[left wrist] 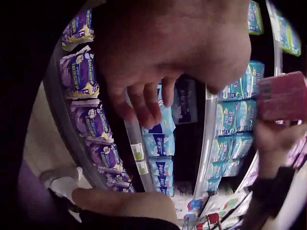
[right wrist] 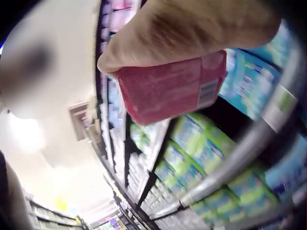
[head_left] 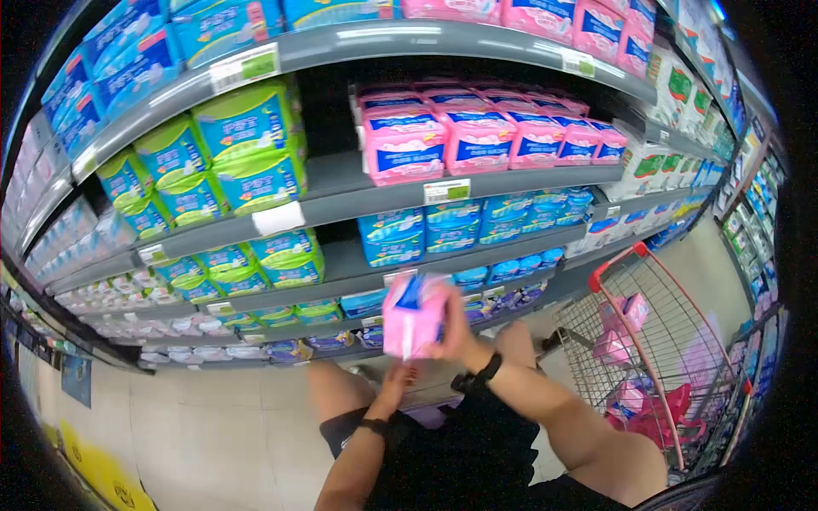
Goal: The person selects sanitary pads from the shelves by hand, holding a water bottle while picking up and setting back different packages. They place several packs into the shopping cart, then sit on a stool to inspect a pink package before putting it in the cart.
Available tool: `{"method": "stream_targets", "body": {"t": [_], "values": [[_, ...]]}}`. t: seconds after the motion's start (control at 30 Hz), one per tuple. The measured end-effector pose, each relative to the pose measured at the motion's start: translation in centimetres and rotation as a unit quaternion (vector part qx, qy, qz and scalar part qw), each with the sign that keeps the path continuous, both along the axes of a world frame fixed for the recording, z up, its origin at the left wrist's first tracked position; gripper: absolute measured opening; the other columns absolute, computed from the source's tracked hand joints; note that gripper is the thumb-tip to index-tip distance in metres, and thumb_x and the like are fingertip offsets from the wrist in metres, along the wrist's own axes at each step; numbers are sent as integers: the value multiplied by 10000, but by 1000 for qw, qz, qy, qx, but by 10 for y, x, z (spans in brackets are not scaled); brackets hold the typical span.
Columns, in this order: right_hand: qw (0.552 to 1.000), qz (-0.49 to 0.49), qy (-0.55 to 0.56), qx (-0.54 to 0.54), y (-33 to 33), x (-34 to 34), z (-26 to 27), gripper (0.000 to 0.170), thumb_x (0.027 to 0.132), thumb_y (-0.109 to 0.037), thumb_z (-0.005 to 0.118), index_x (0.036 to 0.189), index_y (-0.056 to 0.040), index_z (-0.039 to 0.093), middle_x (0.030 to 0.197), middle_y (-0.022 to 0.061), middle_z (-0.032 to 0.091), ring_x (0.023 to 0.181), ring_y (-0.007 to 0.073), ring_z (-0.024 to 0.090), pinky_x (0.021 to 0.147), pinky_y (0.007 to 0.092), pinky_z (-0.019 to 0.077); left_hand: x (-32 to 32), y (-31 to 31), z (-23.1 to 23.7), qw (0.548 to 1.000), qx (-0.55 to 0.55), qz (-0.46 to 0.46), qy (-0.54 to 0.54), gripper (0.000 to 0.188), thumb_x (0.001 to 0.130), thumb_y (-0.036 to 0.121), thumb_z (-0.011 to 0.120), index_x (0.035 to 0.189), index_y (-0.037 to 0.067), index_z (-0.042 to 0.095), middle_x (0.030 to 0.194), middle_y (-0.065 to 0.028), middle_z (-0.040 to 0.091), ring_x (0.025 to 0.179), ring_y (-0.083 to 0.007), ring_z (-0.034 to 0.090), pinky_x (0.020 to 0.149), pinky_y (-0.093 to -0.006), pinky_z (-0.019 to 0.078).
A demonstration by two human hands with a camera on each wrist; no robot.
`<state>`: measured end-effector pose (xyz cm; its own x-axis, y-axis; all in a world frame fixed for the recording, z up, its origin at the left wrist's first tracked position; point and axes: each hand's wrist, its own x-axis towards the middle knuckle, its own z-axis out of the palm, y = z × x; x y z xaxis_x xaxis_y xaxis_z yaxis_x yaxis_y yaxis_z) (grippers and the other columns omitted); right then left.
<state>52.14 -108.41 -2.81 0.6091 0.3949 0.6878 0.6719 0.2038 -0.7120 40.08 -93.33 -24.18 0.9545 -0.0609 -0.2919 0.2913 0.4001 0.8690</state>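
Observation:
My right hand (head_left: 457, 328) grips a pink pack of sanitary pads (head_left: 407, 319) with a blue patch, lifted in front of the lower shelves. In the right wrist view the thumb and palm lie along one side of the pink pack (right wrist: 165, 91), and a barcode shows on its face. Just below the pack in the head view is my left hand (head_left: 399, 379), partly covered by it. The left wrist view shows the left hand (left wrist: 177, 52) apart from the pack, its fingers loosely bent and nothing between them.
Similar pink packs (head_left: 481, 140) line the middle shelf, above blue packs (head_left: 392, 234). Green packs (head_left: 247, 140) stand to the left, purple packs (head_left: 285, 351) on the bottom shelf. At my right stands a wire shopping cart (head_left: 588, 315) holding several pink packs and a bright pink bag (head_left: 673, 413).

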Motion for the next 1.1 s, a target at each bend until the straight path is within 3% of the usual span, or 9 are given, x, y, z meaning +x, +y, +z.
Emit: {"method": "stream_targets", "body": {"t": [0.1, 0.17, 0.2, 0.3, 0.37, 0.5, 0.63, 0.77, 1.1], "values": [[956, 44, 237, -166, -23, -36, -135, 825, 816, -342, 797, 1457, -38, 377, 1397, 154, 488, 1312, 264, 455, 1104, 399, 376, 7, -1, 31, 965, -261, 22, 2, 665, 1027, 620, 345, 1499, 155, 405, 1417, -61, 546, 1241, -263, 567, 997, -509, 473], [917, -21, 371, -147, -22, -46, -192, 797, 852, -315, 765, 1487, -54, 360, 1385, 151, 512, 1282, 260, 485, 1083, 387, 401, -2, 2, 39, 983, -56, -59, 167, 626, 1040, 547, 418, 1514, 139, 385, 1483, -71, 486, 1311, -262, 506, 990, -505, 496], [885, -46, 442, -136, -17, -64, -187, 785, 869, -301, 749, 1502, -62, 352, 1379, 150, 523, 1268, 257, 500, 1073, 381, 413, -3, 6, 41, 978, -33, -143, 146, 606, 1041, 446, 505, 1532, 126, 350, 1496, -84, 464, 1381, -267, 425, 961, -481, 527], [900, 20, 383, -208, -30, -47, -181, 716, 949, -411, 662, 1500, -54, 373, 1385, 137, 530, 1233, 243, 532, 1019, 358, 460, -7, 8, 33, 993, -49, -57, 93, 618, 1035, 390, 551, 1527, 87, 332, 1487, -99, 470, 1358, -287, 457, 945, -501, 532], [869, 83, 482, -73, -37, -31, -190, 670, 987, -459, 589, 1489, -59, 395, 1369, 125, 552, 1202, 220, 561, 998, 346, 477, -4, 3, 38, 992, -79, -53, 80, 620, 1040, 419, 525, 1520, 77, 335, 1497, -101, 463, 1351, -298, 468, 977, -517, 509], [736, 213, 641, 42, -52, -25, -198, 587, 1052, -504, 431, 1444, -69, 478, 1366, 96, 600, 1203, 199, 604, 1037, 337, 473, 6, -14, 35, 982, -168, -75, 47, 632, 1047, 487, 460, 1510, 73, 342, 1495, -108, 469, 1347, -312, 477, 1029, -543, 461], [656, 210, 712, 140, -45, -22, -202, 509, 1034, -436, 517, 1377, -61, 543, 1297, 101, 658, 1142, 196, 651, 1021, 354, 497, 13, -14, 20, 983, -149, -56, 86, 662, 1041, 562, 411, 1475, 61, 397, 1470, -105, 501, 1308, -287, 518, 1015, -486, 474], [711, 138, 687, 50, -40, -14, -218, 491, 1016, -448, 522, 1324, -71, 584, 1214, 72, 692, 1066, 184, 673, 969, 349, 514, 5, 0, 10, 976, 207, 32, 61, 509, 1070, 396, 469, 1449, 61, 414, 1301, -98, 571, 1059, -176, 601, 850, -341, 517], [695, 229, 678, -68, -48, -30, -190, 738, 989, -731, 287, 1318, -146, 594, 1175, 21, 692, 1007, 121, 655, 850, 344, 541, -15, 14, 7, 985, 115, 55, 120, 502, 1075, 341, 473, 1529, 164, 356, 1314, -40, 604, 1103, -202, 624, 867, -373, 542]]}}
